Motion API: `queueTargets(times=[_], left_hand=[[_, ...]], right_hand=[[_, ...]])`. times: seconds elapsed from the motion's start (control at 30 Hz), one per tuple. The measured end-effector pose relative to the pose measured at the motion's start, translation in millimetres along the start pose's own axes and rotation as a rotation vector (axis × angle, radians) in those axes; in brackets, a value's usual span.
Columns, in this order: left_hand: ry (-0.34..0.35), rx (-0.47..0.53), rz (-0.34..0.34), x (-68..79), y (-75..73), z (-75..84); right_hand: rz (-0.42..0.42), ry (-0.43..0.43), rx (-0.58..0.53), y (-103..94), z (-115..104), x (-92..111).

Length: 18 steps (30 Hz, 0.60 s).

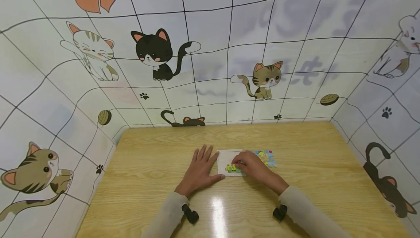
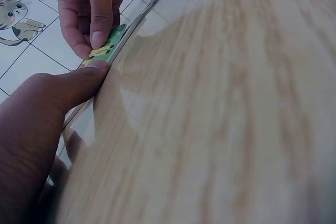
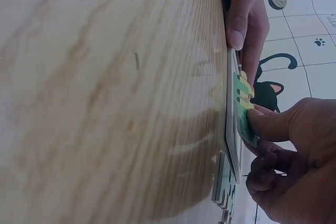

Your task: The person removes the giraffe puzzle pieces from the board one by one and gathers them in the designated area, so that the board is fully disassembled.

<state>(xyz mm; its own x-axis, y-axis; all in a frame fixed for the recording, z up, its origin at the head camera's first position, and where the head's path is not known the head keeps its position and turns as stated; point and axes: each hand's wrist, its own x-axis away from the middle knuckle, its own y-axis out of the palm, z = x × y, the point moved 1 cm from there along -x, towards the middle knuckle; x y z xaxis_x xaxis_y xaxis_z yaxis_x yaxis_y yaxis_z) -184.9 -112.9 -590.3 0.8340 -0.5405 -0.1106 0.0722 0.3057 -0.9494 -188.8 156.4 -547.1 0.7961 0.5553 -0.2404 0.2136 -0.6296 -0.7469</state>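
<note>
A white puzzle tray (image 1: 224, 158) lies on the wooden table, with green-and-yellow puzzle pieces (image 1: 229, 168) along its near side. My left hand (image 1: 198, 174) rests flat to the left of the tray, fingers spread, the thumb at the tray's near left corner. From the right, my right hand (image 1: 256, 168) reaches over the tray and pinches a green puzzle piece (image 3: 243, 119) between thumb and fingers. In the right wrist view that piece tilts a little above the tray, right beside the yellow-striped part. The right hand covers much of the tray's right side in the head view.
Several loose puzzle pieces (image 1: 270, 162), blue, yellow and red, lie on the table (image 1: 311, 165) just right of the tray, partly behind the right hand. Tiled walls with cat drawings (image 1: 210, 85) enclose the table at the back and both sides.
</note>
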Motion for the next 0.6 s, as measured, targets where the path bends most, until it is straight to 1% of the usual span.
queueTargets(times=[0.07, 0.1, 0.17, 0.2, 0.33, 0.5, 0.6], left_hand=[[0.000, -0.003, 0.003, -0.4, 0.8, -0.4], [0.004, -0.004, 0.006, -0.6, 1.1, -0.5], [0.009, -0.005, 0.011, -1.0, 1.7, -0.9], [0.009, -0.006, 0.012, -1.3, 2.2, -1.2], [0.006, -0.008, 0.008, -2.0, 3.6, -2.2], [-0.001, -0.011, 0.004, -1.9, 4.4, -3.5], [-0.001, -0.009, 0.007, -1.3, 4.0, -3.5]], right_hand=[[0.000, -0.020, 0.034, -0.2, 0, 0], [-0.006, -0.016, 0.045, -0.5, -1, 0], [-0.016, 0.006, 0.056, -0.9, -2, 0], [-0.024, 0.046, 0.067, -3.7, -10, 0], [-0.062, 0.081, 0.055, -4.7, -12, -2], [-0.098, 0.075, 0.039, -5.0, -15, -5], [-0.100, 0.062, 0.031, -4.3, -14, -4]])
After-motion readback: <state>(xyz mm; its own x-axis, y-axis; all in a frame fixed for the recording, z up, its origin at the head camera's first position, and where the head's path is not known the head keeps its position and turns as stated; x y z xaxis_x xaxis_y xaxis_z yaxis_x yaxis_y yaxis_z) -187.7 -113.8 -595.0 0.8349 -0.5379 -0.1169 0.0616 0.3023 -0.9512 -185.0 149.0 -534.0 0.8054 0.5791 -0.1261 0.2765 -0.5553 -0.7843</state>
